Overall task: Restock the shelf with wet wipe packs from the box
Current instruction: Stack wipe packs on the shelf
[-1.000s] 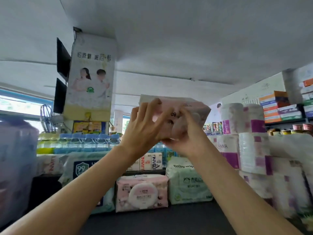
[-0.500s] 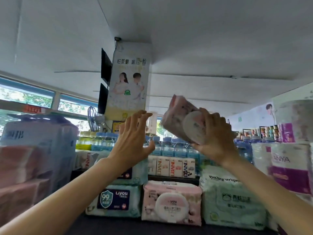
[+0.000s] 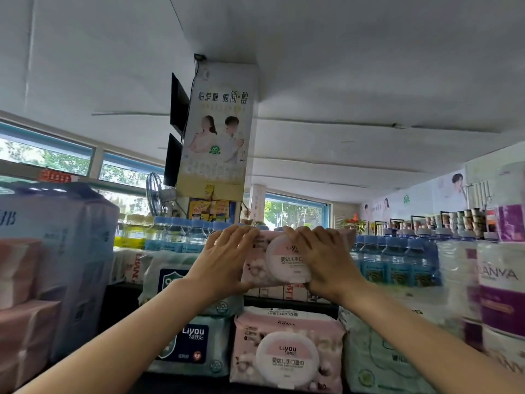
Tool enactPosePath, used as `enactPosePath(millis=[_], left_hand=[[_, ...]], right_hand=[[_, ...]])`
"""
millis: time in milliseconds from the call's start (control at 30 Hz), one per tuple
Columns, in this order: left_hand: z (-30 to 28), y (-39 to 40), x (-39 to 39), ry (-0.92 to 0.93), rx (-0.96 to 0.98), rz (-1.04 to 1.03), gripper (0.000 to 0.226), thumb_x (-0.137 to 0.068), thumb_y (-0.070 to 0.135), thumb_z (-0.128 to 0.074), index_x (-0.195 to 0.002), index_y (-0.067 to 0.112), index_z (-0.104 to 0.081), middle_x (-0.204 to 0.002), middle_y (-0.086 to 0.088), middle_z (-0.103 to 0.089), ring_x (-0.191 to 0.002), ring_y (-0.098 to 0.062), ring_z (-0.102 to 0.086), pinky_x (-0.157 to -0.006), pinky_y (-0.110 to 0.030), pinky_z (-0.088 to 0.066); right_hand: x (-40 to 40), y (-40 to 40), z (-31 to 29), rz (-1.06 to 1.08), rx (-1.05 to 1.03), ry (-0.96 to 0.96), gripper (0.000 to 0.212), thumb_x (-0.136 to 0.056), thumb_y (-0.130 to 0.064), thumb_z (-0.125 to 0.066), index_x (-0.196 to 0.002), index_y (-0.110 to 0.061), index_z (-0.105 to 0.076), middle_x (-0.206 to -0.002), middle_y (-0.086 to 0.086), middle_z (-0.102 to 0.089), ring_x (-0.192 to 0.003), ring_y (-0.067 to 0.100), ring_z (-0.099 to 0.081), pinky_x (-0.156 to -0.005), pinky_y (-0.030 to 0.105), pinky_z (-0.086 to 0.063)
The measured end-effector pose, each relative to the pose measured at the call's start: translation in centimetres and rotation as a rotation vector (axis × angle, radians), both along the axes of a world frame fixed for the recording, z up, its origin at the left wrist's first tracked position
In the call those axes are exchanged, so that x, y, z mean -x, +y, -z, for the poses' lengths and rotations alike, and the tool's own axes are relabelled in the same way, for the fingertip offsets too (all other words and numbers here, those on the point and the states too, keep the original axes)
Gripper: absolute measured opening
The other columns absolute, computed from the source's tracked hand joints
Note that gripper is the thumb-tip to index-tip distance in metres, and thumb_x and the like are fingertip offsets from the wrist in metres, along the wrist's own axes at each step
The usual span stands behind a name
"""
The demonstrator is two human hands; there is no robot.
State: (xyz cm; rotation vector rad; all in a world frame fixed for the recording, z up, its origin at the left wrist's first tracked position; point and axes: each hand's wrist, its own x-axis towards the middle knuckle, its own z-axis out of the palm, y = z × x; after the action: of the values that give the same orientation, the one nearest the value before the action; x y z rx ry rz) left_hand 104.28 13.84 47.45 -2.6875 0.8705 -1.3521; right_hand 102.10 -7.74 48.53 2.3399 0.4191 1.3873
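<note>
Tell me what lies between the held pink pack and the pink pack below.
Head view: a row of small red-lettered packs and a dark shelf edge.

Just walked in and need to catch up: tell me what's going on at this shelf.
A person is restocking wet wipes. Both hands, left hand and right hand, hold a pink wet wipe pack upright, label facing the camera, above an identical pink pack already on the shelf. A blue Liyou pack sits to its left and a green pack to its right. The held pack is not yet set down. Water bottles stand behind.
</note>
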Motion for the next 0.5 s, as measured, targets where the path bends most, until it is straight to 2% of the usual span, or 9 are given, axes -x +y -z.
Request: enactPosePath(millis=[133, 233, 267, 300, 367, 400, 500], left_hand=[[0.3, -0.2, -1.1, 0.078, -0.078, -0.110, 0.097, -0.078, 0.056, -0.058, -0.147, 0.017, -0.004, -0.154, 0.001, -0.013, -0.143, -0.018, -0.008, -0.118, -0.036, -0.005], [1.0, -0.5, -1.4, 0.140, -0.153, -0.157, 0.090, -0.081, 0.050, -0.058, -0.147, 0.016, -0.006, -0.154, -0.001, -0.014, -0.144, -0.020, -0.007, -0.118, -0.038, 0.000], [1.3, -0.9, -1.4, 0.157, -0.175, -0.168, 0.088, -0.083, 0.048, -0.057, -0.147, 0.016, -0.006, -0.154, -0.001, -0.014, -0.144, -0.019, -0.006, -0.118, -0.039, 0.002], [1.5, -1.2, -1.3, 0.164, -0.190, -0.180, 0.085, -0.085, 0.046, -0.055, -0.147, 0.016, -0.006, -0.155, -0.001, -0.013, -0.145, -0.019, -0.005, -0.118, -0.039, 0.004], [1.8, -1.9, -1.2, 0.149, -0.201, -0.224, 0.079, -0.090, 0.039, -0.051, -0.148, 0.014, -0.004, -0.157, -0.002, -0.008, -0.146, -0.020, -0.001, -0.117, -0.040, 0.005], [2.0, -2.2, -1.0, 0.142, -0.201, -0.242, 0.077, -0.092, 0.035, -0.049, -0.148, 0.012, -0.002, -0.157, -0.004, -0.006, -0.146, -0.020, 0.002, -0.117, -0.040, 0.006], [3.1, -2.4, -0.1, 0.152, -0.195, -0.268, 0.071, -0.097, 0.024, -0.038, -0.147, 0.006, 0.009, -0.158, -0.010, 0.007, -0.145, -0.023, 0.012, -0.117, -0.039, 0.009]], right_hand=[[-1.5, 0.6, 1.3, -0.027, -0.010, 0.035, 0.099, -0.043, -0.034, -0.084, -0.128, -0.022, -0.035, -0.111, 0.000, -0.055, -0.094, 0.022, -0.056, -0.076, 0.043, -0.052], [-2.2, 0.2, 2.8, 0.030, 0.003, 0.090, 0.101, -0.036, -0.055, -0.082, -0.123, -0.022, -0.042, -0.106, -0.002, -0.058, -0.089, 0.018, -0.059, -0.075, 0.037, -0.052], [-2.2, 0.0, 3.2, 0.059, 0.007, 0.134, 0.104, -0.038, -0.062, -0.079, -0.126, -0.022, -0.039, -0.110, -0.001, -0.057, -0.092, 0.019, -0.059, -0.079, 0.039, -0.050], [-2.1, -0.1, 3.4, 0.073, 0.014, 0.200, 0.106, -0.047, -0.066, -0.075, -0.132, -0.023, -0.028, -0.122, 0.001, -0.052, -0.104, 0.022, -0.055, -0.089, 0.043, -0.045], [-1.8, -0.3, 3.1, 0.091, 0.003, 0.357, 0.103, -0.068, -0.063, -0.064, -0.141, -0.027, -0.002, -0.144, 0.002, -0.028, -0.127, 0.026, -0.034, -0.107, 0.047, -0.024], [-1.4, -0.2, 2.8, 0.111, -0.001, 0.426, 0.102, -0.072, -0.062, -0.060, -0.143, -0.027, 0.004, -0.148, 0.003, -0.020, -0.131, 0.027, -0.026, -0.111, 0.046, -0.017], [-0.1, 0.3, 2.4, 0.146, 0.001, 0.518, 0.096, -0.081, -0.057, -0.055, -0.147, -0.025, 0.006, -0.154, 0.002, -0.011, -0.139, 0.027, -0.017, -0.115, 0.046, -0.009]])
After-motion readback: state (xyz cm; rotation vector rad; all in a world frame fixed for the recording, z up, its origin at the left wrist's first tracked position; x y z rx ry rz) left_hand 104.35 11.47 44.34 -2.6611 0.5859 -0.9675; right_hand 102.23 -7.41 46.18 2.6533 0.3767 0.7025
